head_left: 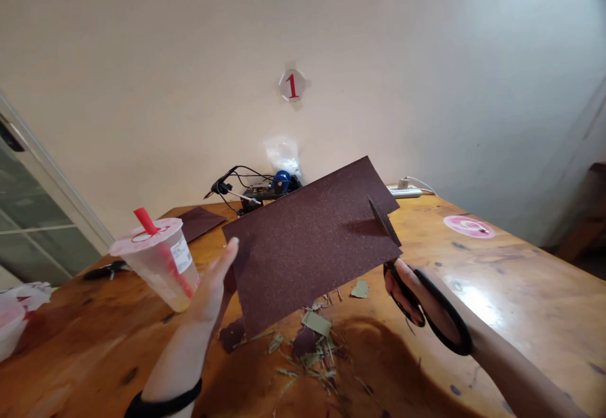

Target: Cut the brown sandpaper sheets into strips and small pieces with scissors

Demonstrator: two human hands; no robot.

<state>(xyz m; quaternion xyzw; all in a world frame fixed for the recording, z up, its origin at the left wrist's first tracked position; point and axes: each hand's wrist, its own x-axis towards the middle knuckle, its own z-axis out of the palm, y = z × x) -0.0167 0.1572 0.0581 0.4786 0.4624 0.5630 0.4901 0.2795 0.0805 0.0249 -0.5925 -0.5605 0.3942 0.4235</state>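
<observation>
A dark reddish-brown sheet of sandpaper [303, 241] is held up, tilted, above the table. At its left edge, my left hand [215, 282] grips it with the thumb in front and the fingers hidden behind. My right hand [402, 285] is closed on the black handles of a pair of scissors [383, 222]. Its blades straddle the sheet near the right edge, where a slit shows. Beneath the sheet lie small cut scraps [317, 323] and many thin strips on the wood.
On the wooden table [511, 292], a plastic cup with a red straw [158, 260] stands at left. Behind it lies another brown sheet [201, 221]. Cabled equipment [255, 197] and a power strip [407, 191] sit along the back, and a pink round sticker [468, 226] at right.
</observation>
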